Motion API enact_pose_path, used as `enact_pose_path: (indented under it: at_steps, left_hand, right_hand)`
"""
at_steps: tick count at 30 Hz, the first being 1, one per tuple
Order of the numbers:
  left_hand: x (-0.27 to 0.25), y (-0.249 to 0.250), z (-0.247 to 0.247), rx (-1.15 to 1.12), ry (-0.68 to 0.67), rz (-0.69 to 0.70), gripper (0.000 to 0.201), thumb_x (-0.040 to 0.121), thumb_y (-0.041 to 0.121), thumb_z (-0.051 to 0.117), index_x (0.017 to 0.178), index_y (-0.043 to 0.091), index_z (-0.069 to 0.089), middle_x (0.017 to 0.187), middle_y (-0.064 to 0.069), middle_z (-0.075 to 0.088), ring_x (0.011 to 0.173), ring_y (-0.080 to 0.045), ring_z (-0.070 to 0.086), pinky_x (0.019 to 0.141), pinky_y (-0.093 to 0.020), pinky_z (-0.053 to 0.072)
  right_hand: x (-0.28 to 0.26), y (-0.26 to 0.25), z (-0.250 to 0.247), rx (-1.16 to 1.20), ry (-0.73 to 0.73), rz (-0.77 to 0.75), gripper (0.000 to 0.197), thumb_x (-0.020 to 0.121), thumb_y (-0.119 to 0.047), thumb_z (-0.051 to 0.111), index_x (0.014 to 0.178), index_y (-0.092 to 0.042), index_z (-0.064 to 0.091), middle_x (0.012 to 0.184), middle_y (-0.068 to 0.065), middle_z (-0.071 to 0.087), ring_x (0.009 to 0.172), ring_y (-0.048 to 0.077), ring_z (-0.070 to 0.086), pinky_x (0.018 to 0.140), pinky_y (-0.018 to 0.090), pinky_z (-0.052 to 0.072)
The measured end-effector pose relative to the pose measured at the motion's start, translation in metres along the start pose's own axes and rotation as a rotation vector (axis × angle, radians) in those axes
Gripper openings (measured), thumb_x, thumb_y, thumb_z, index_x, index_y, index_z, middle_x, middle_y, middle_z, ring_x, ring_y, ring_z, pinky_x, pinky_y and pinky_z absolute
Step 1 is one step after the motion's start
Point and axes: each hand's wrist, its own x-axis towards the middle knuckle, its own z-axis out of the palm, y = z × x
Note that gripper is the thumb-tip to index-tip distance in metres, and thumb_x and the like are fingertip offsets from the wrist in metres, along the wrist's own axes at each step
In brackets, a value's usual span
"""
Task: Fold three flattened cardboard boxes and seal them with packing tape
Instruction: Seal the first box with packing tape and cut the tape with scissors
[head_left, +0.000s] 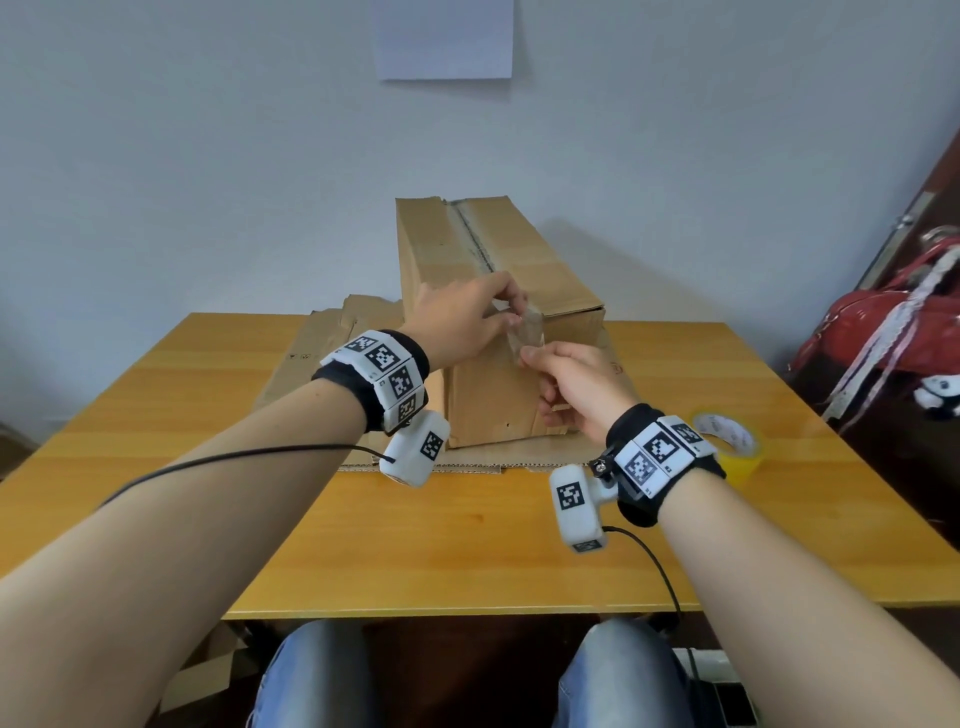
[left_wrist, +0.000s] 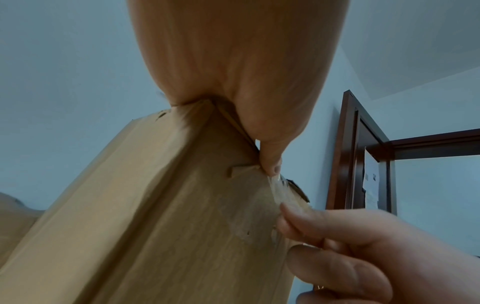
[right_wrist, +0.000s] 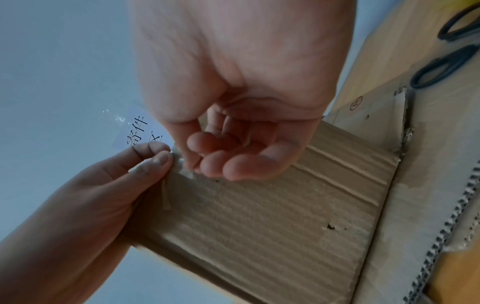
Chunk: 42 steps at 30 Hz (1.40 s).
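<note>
A folded brown cardboard box (head_left: 493, 260) stands on the wooden table (head_left: 415, 545), its top seam taped. A short strip of clear tape (head_left: 524, 332) hangs over the near top edge of the box. My left hand (head_left: 506, 306) pinches the strip's upper end at that edge, its thumb tip (left_wrist: 271, 164) against the cardboard. My right hand (head_left: 530, 356) pinches the lower end of the tape (left_wrist: 280, 191) in front of the box's near end face (right_wrist: 259, 216). Both hands meet at the strip in the right wrist view, the left hand (right_wrist: 166, 154) beside the right hand (right_wrist: 192, 164).
Flattened cardboard (head_left: 322, 358) lies under and behind the box. A yellow tape roll (head_left: 727, 441) sits on the table to the right. Black scissors (right_wrist: 441, 67) lie on cardboard to the right of the box. A red bag (head_left: 883, 332) stands off the table's right edge.
</note>
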Motion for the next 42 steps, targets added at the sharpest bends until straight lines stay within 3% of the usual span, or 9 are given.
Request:
enact_pose_path:
  at_steps: [4, 7, 13, 16, 21, 24, 27, 36, 42]
  left_hand:
    - [0.0, 0.0, 0.003, 0.004, 0.01, -0.012, 0.011, 0.093, 0.045, 0.059, 0.1, 0.044, 0.051, 0.116, 0.021, 0.066, 0.077, 0.002, 0.055, 0.098, -0.05, 0.043]
    - [-0.002, 0.001, 0.005, 0.077, 0.01, -0.034, 0.026, 0.087, 0.048, 0.067, 0.108, 0.039, 0.055, 0.104, 0.02, 0.067, 0.083, -0.008, 0.057, 0.099, -0.046, 0.04]
    - [-0.003, 0.001, 0.005, 0.092, 0.05, -0.058, 0.033, 0.083, 0.044, 0.072, 0.11, 0.041, 0.053, 0.125, 0.02, 0.065, 0.108, -0.01, 0.062, 0.103, -0.045, 0.034]
    - [-0.003, 0.003, 0.004, 0.084, 0.065, -0.068, 0.034, 0.08, 0.042, 0.074, 0.108, 0.042, 0.053, 0.117, 0.015, 0.069, 0.103, -0.011, 0.063, 0.098, -0.042, 0.034]
    - [-0.003, 0.004, 0.005, 0.057, 0.082, -0.086, 0.037, 0.076, 0.039, 0.079, 0.105, 0.038, 0.056, 0.099, 0.018, 0.066, 0.093, -0.012, 0.058, 0.098, -0.043, 0.037]
    - [-0.005, 0.003, 0.001, 0.026, 0.073, -0.088, 0.037, 0.074, 0.037, 0.081, 0.104, 0.036, 0.06, 0.091, 0.024, 0.057, 0.098, -0.012, 0.059, 0.102, -0.046, 0.037]
    - [-0.006, -0.001, -0.001, -0.006, 0.064, -0.097, 0.035, 0.073, 0.036, 0.082, 0.098, 0.04, 0.059, 0.1, 0.024, 0.061, 0.107, -0.012, 0.06, 0.105, -0.047, 0.036]
    - [-0.008, 0.006, 0.005, -0.008, 0.125, -0.118, 0.03, 0.073, 0.031, 0.082, 0.095, 0.037, 0.063, 0.103, 0.016, 0.069, 0.102, -0.013, 0.061, 0.098, -0.037, 0.035]
    - [-0.012, 0.004, 0.001, -0.184, 0.133, -0.142, 0.022, 0.072, 0.028, 0.087, 0.088, 0.03, 0.073, 0.089, 0.018, 0.068, 0.091, -0.007, 0.064, 0.094, -0.036, 0.051]
  right_hand:
    - [0.002, 0.004, 0.006, -0.066, 0.083, -0.039, 0.023, 0.095, -0.037, 0.066, 0.096, -0.016, 0.074, 0.053, 0.0, 0.051, 0.045, 0.014, 0.05, 0.044, 0.025, 0.047]
    - [0.004, 0.004, 0.012, -0.076, 0.131, -0.054, 0.025, 0.094, -0.04, 0.067, 0.092, -0.016, 0.075, 0.05, 0.002, 0.05, 0.041, 0.012, 0.047, 0.041, 0.024, 0.045]
    - [0.006, 0.001, 0.005, -0.296, 0.192, -0.056, 0.044, 0.09, -0.044, 0.07, 0.067, -0.007, 0.068, 0.047, 0.006, 0.055, 0.038, 0.018, 0.048, 0.039, 0.021, 0.039]
    - [0.005, -0.005, -0.003, -0.358, 0.299, -0.263, 0.042, 0.089, -0.036, 0.071, 0.06, -0.007, 0.067, 0.044, -0.003, 0.052, 0.039, 0.008, 0.045, 0.045, 0.016, 0.039]
    - [0.012, -0.026, -0.008, -0.52, 0.499, -0.75, 0.013, 0.081, -0.043, 0.078, 0.084, -0.031, 0.074, 0.095, -0.019, 0.064, 0.095, 0.01, 0.049, 0.08, 0.027, 0.036]
    - [0.022, -0.03, -0.013, -0.96, 0.344, -0.678, 0.033, 0.083, -0.057, 0.07, 0.116, -0.05, 0.068, 0.128, -0.03, 0.055, 0.116, 0.016, 0.03, 0.083, 0.028, 0.014]
    - [0.031, -0.021, -0.018, -1.114, 0.272, -0.583, 0.043, 0.085, -0.057, 0.068, 0.128, -0.055, 0.059, 0.138, -0.03, 0.053, 0.123, 0.02, 0.03, 0.085, 0.034, 0.015]
    - [0.027, -0.022, -0.014, -1.225, 0.347, -0.51, 0.052, 0.08, -0.059, 0.073, 0.129, -0.056, 0.057, 0.143, -0.028, 0.049, 0.117, 0.021, 0.034, 0.08, 0.035, 0.017]
    - [0.023, -0.041, -0.016, -1.169, 0.301, -0.448, 0.032, 0.08, -0.065, 0.069, 0.111, -0.055, 0.069, 0.132, -0.027, 0.06, 0.114, 0.024, 0.037, 0.086, 0.042, 0.025]
